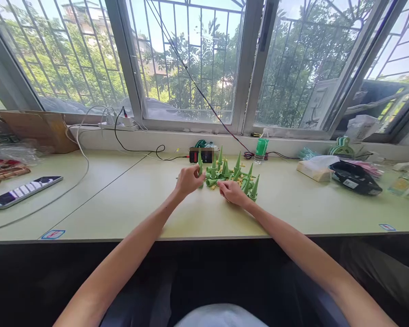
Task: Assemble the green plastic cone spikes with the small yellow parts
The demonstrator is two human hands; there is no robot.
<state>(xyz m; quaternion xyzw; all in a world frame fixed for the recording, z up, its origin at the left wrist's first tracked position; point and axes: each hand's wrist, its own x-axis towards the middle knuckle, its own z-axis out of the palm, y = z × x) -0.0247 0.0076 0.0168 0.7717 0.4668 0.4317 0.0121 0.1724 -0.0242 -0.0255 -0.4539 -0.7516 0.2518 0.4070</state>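
Observation:
My left hand (188,180) has its fingers closed around a green cone-topped plastic piece (200,160), which stands upright at the left of a pile. My right hand (233,191) is low over the table at the front of the pile, thumb and fingers pinched together. What they hold, if anything, is too small to make out. Between and behind my hands lies the heap of green plastic pieces (226,169), some pointed cones standing up, others short tubes lying down. Small yellow pieces (240,180) are scattered among them. Several cones stand just right of my right hand.
Behind the pile a phone (202,156) is propped up, with a cable running left. A green-labelled bottle (261,146) stands at the back. To the right are a tissue pack (314,168) and a black bag (355,177). Another phone (23,192) and a white cable (85,175) lie left.

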